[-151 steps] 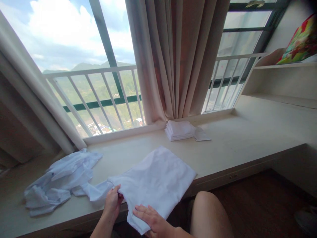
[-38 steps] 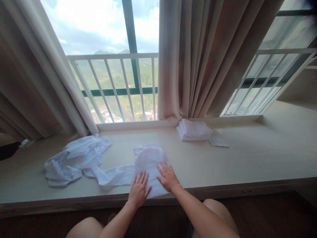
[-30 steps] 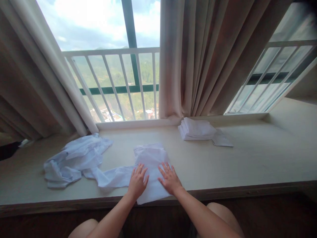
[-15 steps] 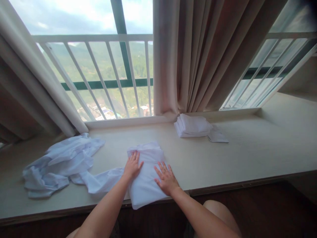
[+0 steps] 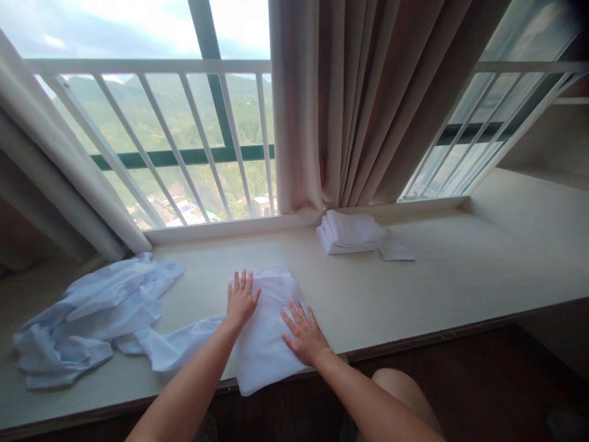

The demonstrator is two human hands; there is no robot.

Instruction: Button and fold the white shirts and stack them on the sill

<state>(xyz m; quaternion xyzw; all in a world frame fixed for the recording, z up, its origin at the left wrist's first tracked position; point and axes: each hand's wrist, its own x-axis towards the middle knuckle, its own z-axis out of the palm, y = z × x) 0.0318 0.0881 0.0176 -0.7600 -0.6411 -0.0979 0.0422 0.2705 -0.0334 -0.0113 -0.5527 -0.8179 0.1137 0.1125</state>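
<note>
The folded cloth (image 5: 271, 331) lies at the ledge's (image 5: 442, 276) near edge, its lower end overhanging. The left hand (image 5: 241, 299) presses flat on its far left part, the right hand (image 5: 302, 331) flat at its right side, fingers spread. A sleeve, it seems, trails left toward the crumpled shirt (image 5: 92, 313). A folded stack (image 5: 352, 231) sits by the curtain (image 5: 359, 104).

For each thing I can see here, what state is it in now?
white garment: folded narrow, flat on the ledge, one sleeve trailing left
left hand: open, pressed flat on it
right hand: open, pressed flat on it
crumpled clothes: unfolded heap
stack of cloths: folded
curtain: drawn together
</note>
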